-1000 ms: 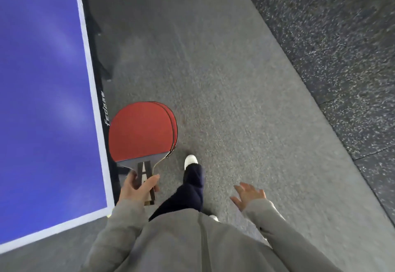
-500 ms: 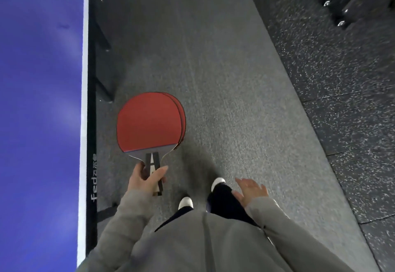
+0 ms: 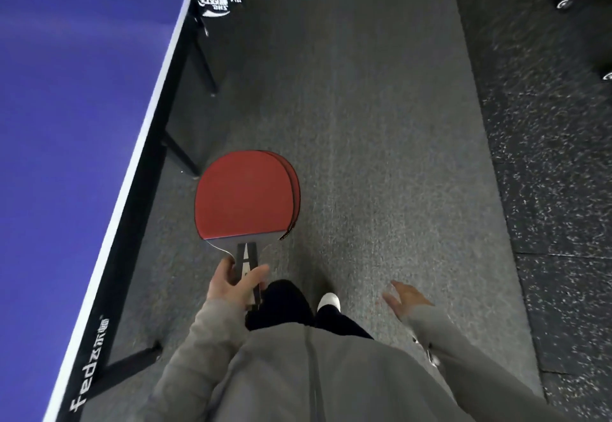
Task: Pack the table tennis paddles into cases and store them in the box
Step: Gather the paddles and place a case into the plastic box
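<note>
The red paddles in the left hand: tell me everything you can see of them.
Two paddles are stacked, the lower one's rim peeking out on the right. The top face is smooth red rubber; below it a grey neck runs into a dark handle with a pale wedge. The left hand holds the handles, blades pointing forward, above grey carpet beside the blue table.

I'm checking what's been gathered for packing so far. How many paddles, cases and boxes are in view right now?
paddles: 2, stacked, handles gripped by the left hand; the back one peeks out on the right
cases: 0 in view
boxes: 0 in view
Total: 2
</note>
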`<state>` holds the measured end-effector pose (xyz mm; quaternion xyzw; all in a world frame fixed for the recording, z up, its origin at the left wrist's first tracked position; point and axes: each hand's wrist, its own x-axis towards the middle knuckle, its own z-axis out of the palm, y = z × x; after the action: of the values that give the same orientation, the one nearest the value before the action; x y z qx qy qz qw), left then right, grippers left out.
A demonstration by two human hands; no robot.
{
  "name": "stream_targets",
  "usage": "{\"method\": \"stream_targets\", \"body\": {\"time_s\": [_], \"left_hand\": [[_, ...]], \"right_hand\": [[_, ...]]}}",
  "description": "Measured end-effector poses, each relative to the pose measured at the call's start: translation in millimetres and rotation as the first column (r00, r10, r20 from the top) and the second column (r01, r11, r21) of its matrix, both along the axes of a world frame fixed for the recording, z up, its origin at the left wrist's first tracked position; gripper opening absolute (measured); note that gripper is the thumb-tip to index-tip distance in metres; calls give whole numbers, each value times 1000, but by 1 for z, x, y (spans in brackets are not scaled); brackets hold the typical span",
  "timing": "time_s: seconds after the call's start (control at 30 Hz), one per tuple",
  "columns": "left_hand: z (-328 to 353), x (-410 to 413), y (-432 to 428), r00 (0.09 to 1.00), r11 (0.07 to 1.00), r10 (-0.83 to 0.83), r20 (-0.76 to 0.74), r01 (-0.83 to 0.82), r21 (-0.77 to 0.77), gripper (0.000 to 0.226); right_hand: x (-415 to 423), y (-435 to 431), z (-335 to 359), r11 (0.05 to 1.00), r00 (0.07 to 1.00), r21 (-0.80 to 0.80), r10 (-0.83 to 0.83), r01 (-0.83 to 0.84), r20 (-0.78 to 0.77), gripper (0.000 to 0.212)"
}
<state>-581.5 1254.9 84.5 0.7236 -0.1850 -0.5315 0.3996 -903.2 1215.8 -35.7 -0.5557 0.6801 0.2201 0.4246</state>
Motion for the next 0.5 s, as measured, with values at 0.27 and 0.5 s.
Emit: {"method": "stream_targets", "body": {"time_s": [0.27, 0.5], "left_hand": [[-9, 23, -131, 998, 998, 54, -26, -54, 14, 30], [-8, 68, -276, 1000, 1000, -12, -25, 12, 15, 25]], "right_hand": [[29, -164, -12, 996, 995, 21, 91, -90, -33, 60], [121, -331, 21, 993, 992, -39, 112, -110, 52, 57]]}}
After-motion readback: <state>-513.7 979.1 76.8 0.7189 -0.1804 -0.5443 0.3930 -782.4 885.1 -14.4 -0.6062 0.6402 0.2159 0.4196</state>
